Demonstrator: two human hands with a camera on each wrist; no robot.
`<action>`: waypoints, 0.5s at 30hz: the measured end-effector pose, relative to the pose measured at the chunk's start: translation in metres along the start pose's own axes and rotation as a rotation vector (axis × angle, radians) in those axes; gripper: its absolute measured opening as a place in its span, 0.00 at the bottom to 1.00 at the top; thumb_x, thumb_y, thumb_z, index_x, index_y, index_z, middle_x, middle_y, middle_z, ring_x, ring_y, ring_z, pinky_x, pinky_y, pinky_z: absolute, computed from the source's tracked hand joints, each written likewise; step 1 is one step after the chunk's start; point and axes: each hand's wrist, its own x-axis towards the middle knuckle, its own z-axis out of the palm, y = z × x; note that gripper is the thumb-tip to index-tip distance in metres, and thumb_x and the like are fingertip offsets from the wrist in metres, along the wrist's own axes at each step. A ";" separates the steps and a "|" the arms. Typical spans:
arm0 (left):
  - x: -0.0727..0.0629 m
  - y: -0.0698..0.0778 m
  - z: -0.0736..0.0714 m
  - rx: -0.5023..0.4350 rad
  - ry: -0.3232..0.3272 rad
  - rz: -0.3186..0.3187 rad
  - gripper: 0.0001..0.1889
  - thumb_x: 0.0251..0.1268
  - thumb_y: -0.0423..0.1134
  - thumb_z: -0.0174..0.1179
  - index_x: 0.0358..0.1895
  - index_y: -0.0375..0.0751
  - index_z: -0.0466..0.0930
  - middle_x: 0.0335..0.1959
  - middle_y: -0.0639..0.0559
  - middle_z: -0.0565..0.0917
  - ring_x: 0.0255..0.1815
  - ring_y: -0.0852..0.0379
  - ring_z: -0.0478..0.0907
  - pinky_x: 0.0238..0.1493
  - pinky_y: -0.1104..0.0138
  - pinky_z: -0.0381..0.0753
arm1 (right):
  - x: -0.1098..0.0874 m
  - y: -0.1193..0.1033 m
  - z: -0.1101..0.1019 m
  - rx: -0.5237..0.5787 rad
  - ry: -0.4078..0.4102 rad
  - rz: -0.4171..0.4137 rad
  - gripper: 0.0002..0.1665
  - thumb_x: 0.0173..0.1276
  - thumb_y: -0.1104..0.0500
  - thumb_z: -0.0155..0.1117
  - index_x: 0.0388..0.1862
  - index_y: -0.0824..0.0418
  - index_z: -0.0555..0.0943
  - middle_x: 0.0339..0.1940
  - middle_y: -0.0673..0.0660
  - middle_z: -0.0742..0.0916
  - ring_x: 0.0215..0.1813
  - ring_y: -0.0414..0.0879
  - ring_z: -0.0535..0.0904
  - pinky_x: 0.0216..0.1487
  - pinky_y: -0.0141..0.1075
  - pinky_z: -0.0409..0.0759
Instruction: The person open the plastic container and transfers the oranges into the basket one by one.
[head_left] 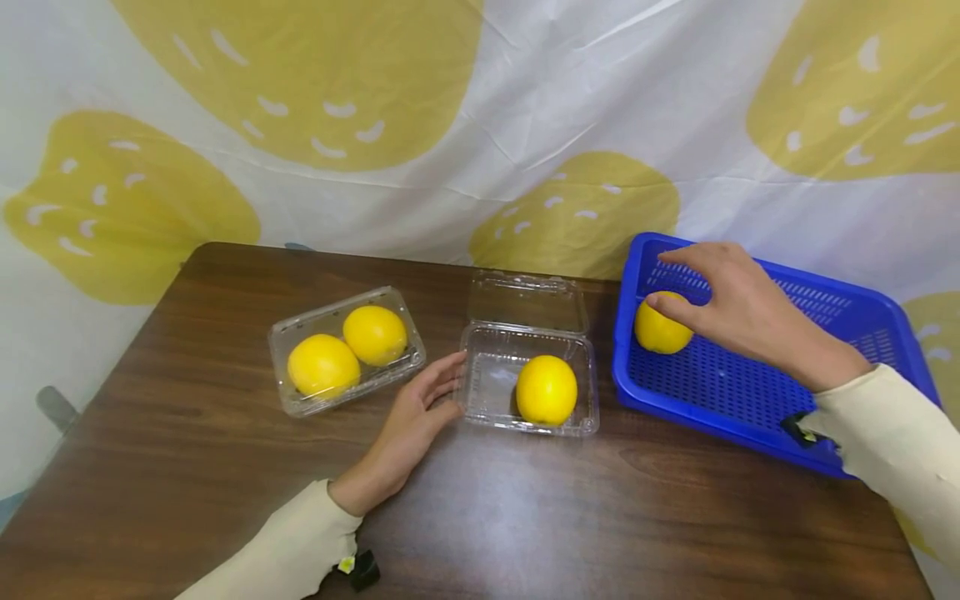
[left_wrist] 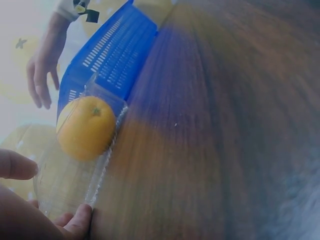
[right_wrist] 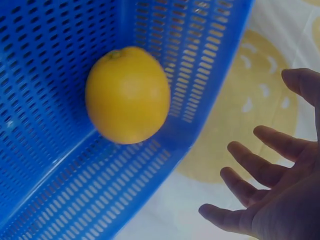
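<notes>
My left hand (head_left: 405, 433) touches the left side of a clear plastic clamshell box (head_left: 480, 379) with relaxed fingers. The box lid (head_left: 528, 302) is folded back, and one yellow-orange orange (head_left: 547, 390) sits in its right half. Over the left end of a blue basket (head_left: 720, 437) hovers my right hand (head_left: 750, 308), fingers spread and holding nothing. Beneath it a single orange (head_left: 663, 329) lies in the basket, partly covered by the thumb in the head view. In the right wrist view, this orange (right_wrist: 127, 95) is apart from the fingers.
Left of the open box stands a closed clear clamshell (head_left: 281, 367) with two oranges (head_left: 324, 367) inside. Everything rests on a dark brown wooden table (head_left: 480, 533). Behind its back edge hangs a white cloth (head_left: 525, 100) printed with yellow fruit shapes.
</notes>
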 end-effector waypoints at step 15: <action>-0.001 0.000 0.000 0.009 0.003 0.023 0.37 0.68 0.23 0.58 0.83 0.34 0.69 0.77 0.33 0.76 0.77 0.35 0.73 0.81 0.42 0.69 | -0.001 -0.041 0.006 0.005 0.066 -0.068 0.37 0.73 0.45 0.78 0.72 0.66 0.82 0.73 0.68 0.83 0.77 0.70 0.69 0.76 0.69 0.65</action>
